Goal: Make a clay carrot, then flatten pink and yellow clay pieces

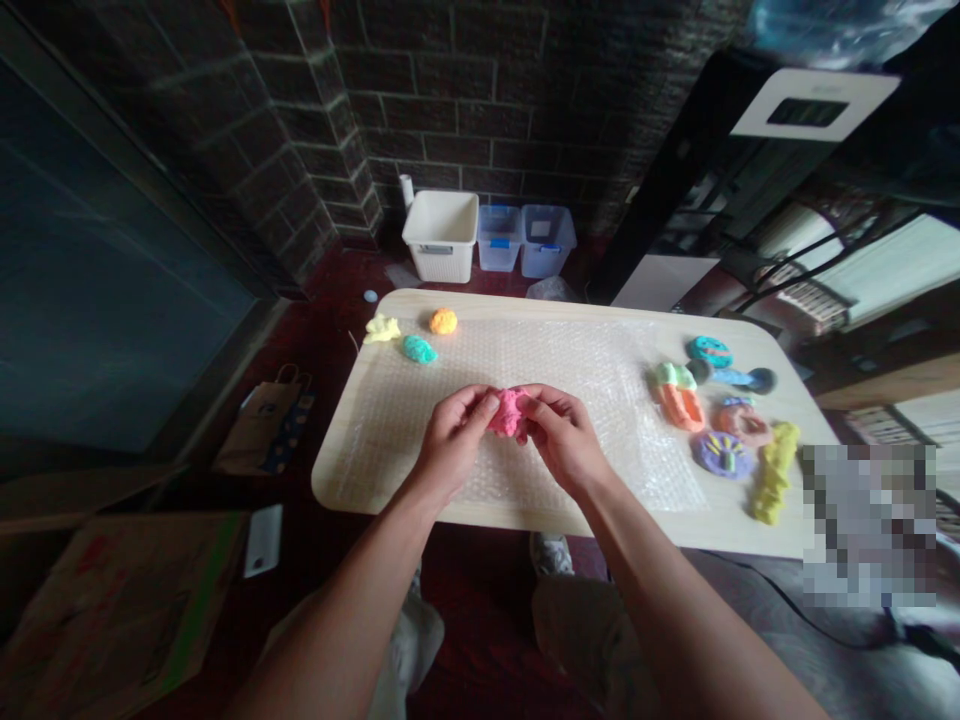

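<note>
Both my hands hold a lump of pink foam clay (509, 411) above the middle of a light wooden table (360, 490). My left hand (454, 440) pinches its left side with closed fingers. My right hand (564, 436) grips its right side, fingers curled. Under them lies a sheet of bubble wrap (570, 360). At the far left of the table sit a yellow clay piece (382, 328), a teal clay lump (419, 349) and an orange clay ball (443, 320).
Several finished clay shapes lie at the right: an orange-and-green one (679, 395), a teal ring (710, 351), a blue dumbbell (733, 377), a purple disc (721, 454), a yellow-green strip (775, 472). A white bin (442, 236) and clear boxes (527, 240) stand beyond the table. A paper bag (266, 425) is on the floor at left.
</note>
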The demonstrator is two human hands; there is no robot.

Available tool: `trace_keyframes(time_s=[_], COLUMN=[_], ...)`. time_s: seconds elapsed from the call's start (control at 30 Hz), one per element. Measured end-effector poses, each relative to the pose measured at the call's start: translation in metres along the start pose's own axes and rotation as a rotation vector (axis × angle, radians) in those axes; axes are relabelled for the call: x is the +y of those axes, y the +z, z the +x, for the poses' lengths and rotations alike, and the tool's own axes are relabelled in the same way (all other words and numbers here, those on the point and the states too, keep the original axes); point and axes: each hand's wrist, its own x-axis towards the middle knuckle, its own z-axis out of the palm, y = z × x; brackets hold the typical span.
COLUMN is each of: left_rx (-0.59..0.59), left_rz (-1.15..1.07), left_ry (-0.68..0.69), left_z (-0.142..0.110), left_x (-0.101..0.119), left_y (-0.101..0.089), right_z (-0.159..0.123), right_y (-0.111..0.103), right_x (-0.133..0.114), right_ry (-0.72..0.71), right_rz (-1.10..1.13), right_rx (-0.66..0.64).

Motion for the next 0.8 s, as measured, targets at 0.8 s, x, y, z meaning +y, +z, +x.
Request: trace_keyframes(time_s=[0.8], left_rx=[0.052], left_rz=[0.16], left_ry=[0.009], left_z=[-0.001], left_x=[0.003], left_y=[0.0], right_z=[-0.003], right_y=[-0.001], right_x=[-0.002], right_ry=[-0.03], right_rz=[-0.261], right_rx=[-0.097])
